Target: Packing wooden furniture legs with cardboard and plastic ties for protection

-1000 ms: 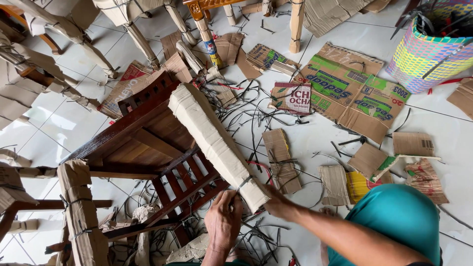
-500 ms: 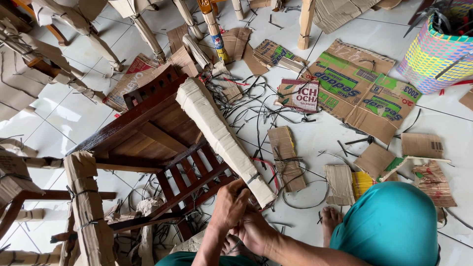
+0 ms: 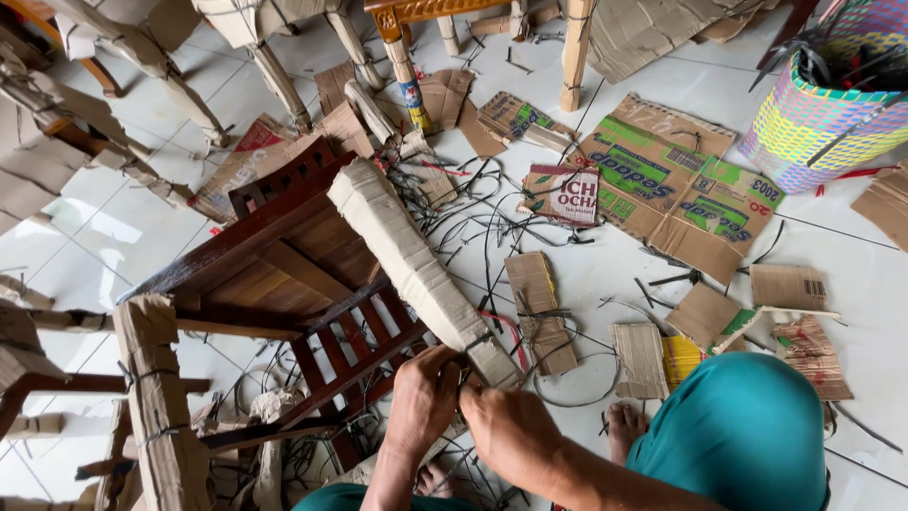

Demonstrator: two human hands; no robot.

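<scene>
Both hands at the cardboard-wrapped chair leg's near end

The left hand (image 3: 423, 397) and right hand (image 3: 509, 431) pinch a black strap (image 3: 470, 343) around the cardboard-wrapped chair leg (image 3: 416, 270); the leg looks stiff, its wrap crushable, best gripped mid-length.

White tiled floor (image 3: 851, 274) beneath me, littered throughout. At two o'clock, a woven basket (image 3: 813, 123) in pink, yellow and blue, dark strips standing in it. At one o'clock, a flattened green-printed carton (image 3: 676, 185), with a smaller red-and-white carton piece (image 3: 563, 194) just beside it. Near centre, a folded cardboard scrap (image 3: 539, 308) lies among loose black strapping (image 3: 473, 203) (tangled, spread widely). At four o'clock, ribbed cardboard (image 3: 641, 358) touches a yellow piece (image 3: 683, 358). At twelve o'clock, pale furniture legs (image 3: 572, 47). At ten o'clock, further cardboard-wrapped legs (image 3: 142, 57). My teal-clad knee (image 3: 742, 431) fills five o'clock.
</scene>
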